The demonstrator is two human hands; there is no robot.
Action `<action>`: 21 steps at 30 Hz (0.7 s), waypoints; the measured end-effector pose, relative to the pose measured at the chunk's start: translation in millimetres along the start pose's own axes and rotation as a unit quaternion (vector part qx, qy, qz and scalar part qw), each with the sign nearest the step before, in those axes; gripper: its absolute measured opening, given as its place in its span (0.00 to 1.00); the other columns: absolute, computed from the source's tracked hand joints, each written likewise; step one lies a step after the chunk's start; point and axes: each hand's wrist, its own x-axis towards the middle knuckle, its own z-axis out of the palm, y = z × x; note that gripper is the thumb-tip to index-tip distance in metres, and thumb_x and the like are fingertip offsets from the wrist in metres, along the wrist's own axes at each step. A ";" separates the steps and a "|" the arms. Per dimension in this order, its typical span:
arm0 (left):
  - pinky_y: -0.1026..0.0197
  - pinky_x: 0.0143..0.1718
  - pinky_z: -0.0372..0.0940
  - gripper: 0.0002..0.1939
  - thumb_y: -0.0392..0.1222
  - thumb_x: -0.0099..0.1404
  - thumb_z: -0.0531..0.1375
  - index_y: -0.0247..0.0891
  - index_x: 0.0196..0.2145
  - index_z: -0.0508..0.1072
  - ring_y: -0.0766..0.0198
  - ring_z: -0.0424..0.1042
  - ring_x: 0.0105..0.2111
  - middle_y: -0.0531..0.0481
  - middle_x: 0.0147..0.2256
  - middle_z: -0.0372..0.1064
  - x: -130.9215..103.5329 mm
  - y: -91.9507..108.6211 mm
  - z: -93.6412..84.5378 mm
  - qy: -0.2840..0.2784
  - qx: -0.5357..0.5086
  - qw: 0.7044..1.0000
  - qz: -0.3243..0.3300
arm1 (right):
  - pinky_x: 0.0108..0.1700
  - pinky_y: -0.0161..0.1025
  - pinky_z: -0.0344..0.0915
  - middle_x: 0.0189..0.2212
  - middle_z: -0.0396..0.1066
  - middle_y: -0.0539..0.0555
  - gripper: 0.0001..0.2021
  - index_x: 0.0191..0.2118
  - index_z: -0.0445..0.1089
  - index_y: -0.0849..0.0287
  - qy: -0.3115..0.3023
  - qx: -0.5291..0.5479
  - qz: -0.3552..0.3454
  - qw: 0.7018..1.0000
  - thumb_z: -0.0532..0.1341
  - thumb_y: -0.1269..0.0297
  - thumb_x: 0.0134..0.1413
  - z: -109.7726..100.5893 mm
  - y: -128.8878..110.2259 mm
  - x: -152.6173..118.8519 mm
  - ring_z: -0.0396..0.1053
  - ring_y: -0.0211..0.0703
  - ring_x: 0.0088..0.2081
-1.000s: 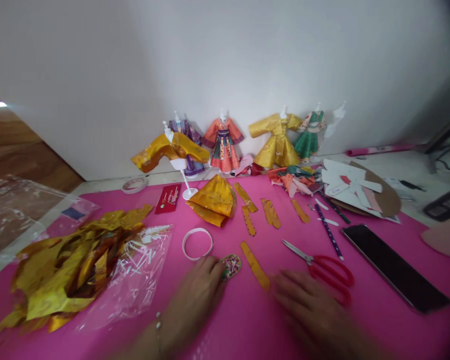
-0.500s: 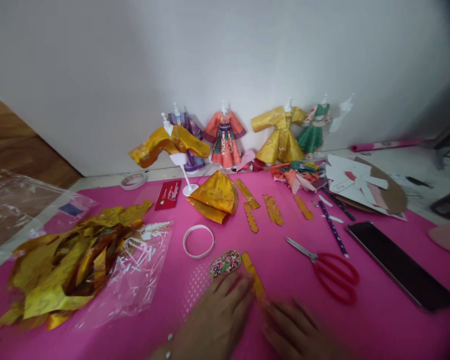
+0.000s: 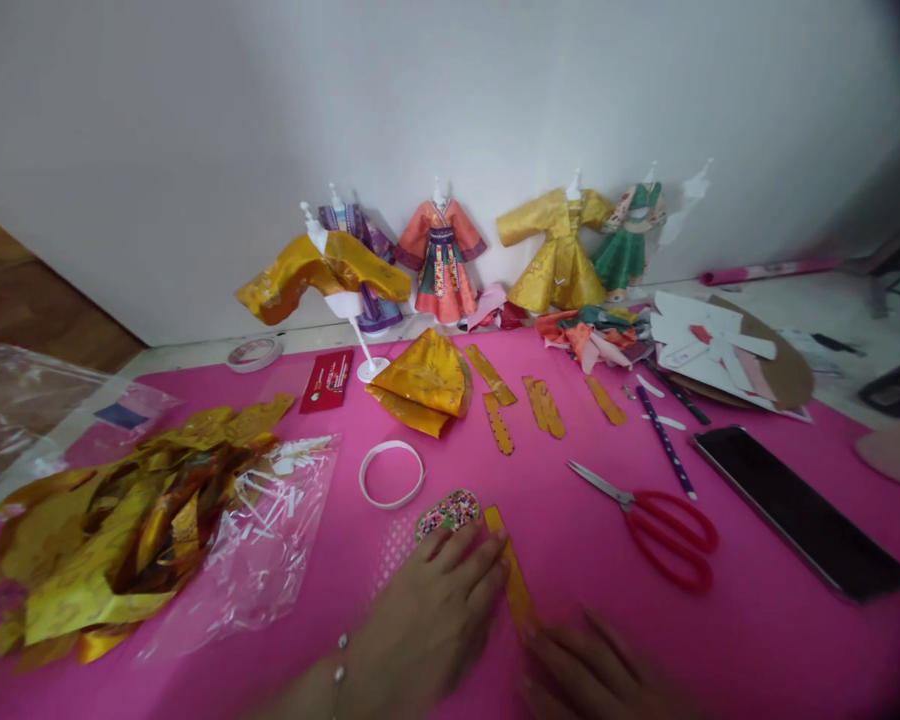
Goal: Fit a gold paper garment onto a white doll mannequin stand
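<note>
A narrow golden-yellow fabric strip (image 3: 519, 590) lies flat on the pink mat in front of me. My left hand (image 3: 439, 610) rests palm down with fingers stretched, the fingertips touching the strip's left edge. At the strip's near end is my right hand (image 3: 589, 665), its fingers extended flat and partly blurred. Just beyond my left fingertips sits an oval case covered in colourful beads (image 3: 448, 512), partly hidden by them. Farther off are a folded golden fabric piece (image 3: 424, 385) and several small golden cut pieces (image 3: 546, 410).
Red-handled scissors (image 3: 664, 530), a purple dotted pencil (image 3: 666, 440) and a black phone (image 3: 802, 510) lie right. Golden scraps (image 3: 97, 540) and a clear plastic bag (image 3: 270, 570) cover the left. A white ring (image 3: 391, 503) lies mid-mat. Miniature dresses on stands (image 3: 446, 265) line the wall.
The view has shifted slightly. Both hands stay at the strip, with the right hand a little lower and the left fingers still along its edge.
</note>
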 end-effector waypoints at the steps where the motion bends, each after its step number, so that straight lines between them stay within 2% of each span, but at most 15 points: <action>1: 0.48 0.58 0.60 0.21 0.43 0.75 0.50 0.37 0.61 0.66 0.51 0.64 0.60 0.47 0.61 0.67 0.0 -0.6 -0.1 0.011 -0.001 1.000 0.007 | 0.53 0.38 0.70 0.48 0.78 0.47 0.14 0.54 0.70 0.47 -0.003 0.005 -0.002 1.000 0.56 0.69 0.67 -1.9 0.8 1.1 0.76 0.41 0.45; 5: 0.48 0.58 0.60 0.19 0.44 0.74 0.51 0.37 0.57 0.70 0.51 0.67 0.57 0.47 0.61 0.67 0.8 -3.1 -2.5 0.031 -0.007 0.999 0.030 | 0.54 0.38 0.70 0.46 0.79 0.46 0.13 0.52 0.71 0.50 -0.014 0.032 0.005 0.999 0.55 0.68 0.67 -8.4 9.2 2.9 0.76 0.41 0.45; 10: 0.48 0.54 0.63 0.16 0.43 0.74 0.52 0.39 0.54 0.71 0.50 0.69 0.56 0.48 0.62 0.66 -0.5 -3.6 -4.7 0.056 -0.002 0.998 0.039 | 0.58 0.52 0.66 0.48 0.77 0.55 0.17 0.48 0.72 0.56 0.021 0.064 0.118 0.991 0.51 0.76 0.59 -7.0 32.4 5.4 0.73 0.51 0.51; 14: 0.51 0.54 0.63 0.14 0.43 0.75 0.52 0.41 0.53 0.73 0.55 0.70 0.53 0.50 0.56 0.72 -5.2 -2.3 -4.8 0.081 -0.024 0.994 0.069 | 0.56 0.51 0.68 0.55 0.72 0.60 0.30 0.57 0.68 0.59 -0.043 0.142 0.156 0.977 0.52 0.78 0.46 -16.1 51.1 28.1 0.68 0.52 0.57; 16: 0.53 0.55 0.62 0.14 0.43 0.75 0.52 0.42 0.53 0.73 0.58 0.70 0.52 0.52 0.53 0.75 -7.0 -1.6 -4.7 0.088 -0.031 0.992 0.079 | 0.57 0.53 0.66 0.55 0.72 0.62 0.31 0.59 0.66 0.62 -0.060 0.163 0.141 0.975 0.51 0.79 0.45 -21.9 57.0 43.9 0.65 0.53 0.59; 18: 0.56 0.55 0.61 0.13 0.43 0.76 0.52 0.44 0.52 0.73 0.60 0.71 0.51 0.55 0.53 0.75 -7.7 -1.1 -4.1 0.092 -0.030 0.992 0.085 | 0.61 0.54 0.62 0.54 0.72 0.61 0.28 0.57 0.67 0.62 -0.071 0.171 0.127 0.974 0.51 0.79 0.49 -23.2 61.4 56.1 0.65 0.51 0.58; 21: 0.56 0.53 0.62 0.12 0.43 0.75 0.53 0.44 0.50 0.74 0.61 0.72 0.50 0.57 0.53 0.75 -6.8 -0.6 -1.5 0.094 -0.034 0.991 0.088 | 0.65 0.56 0.56 0.51 0.74 0.58 0.24 0.55 0.68 0.61 -0.080 0.176 0.109 0.975 0.51 0.80 0.53 -15.3 67.2 61.6 0.65 0.49 0.59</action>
